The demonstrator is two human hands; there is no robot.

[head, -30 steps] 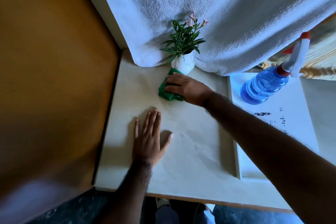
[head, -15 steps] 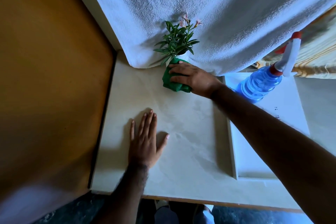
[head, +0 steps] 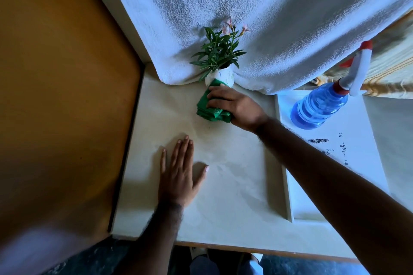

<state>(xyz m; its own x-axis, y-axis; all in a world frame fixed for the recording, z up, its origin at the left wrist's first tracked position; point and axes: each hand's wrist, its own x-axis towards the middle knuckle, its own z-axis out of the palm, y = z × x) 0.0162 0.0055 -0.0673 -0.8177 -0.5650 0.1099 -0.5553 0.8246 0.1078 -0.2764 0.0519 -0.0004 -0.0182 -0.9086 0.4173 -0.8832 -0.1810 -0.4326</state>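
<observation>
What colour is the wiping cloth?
The cloth is green; the head view shows it best.

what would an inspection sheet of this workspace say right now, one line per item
surface: pale table, faint streaks, no spill seen
job's things: green cloth bunched on the table, its far tip against the vase that holds a leafy plant
clutter: blue spray bottle on a white board to the right; the board has dark marks
hands: right hand presses on the cloth; left hand lies flat on the table, fingers straight
cables: nothing seen
surroundings: white towel hangs behind the vase; brown panel along the table's left edge
</observation>
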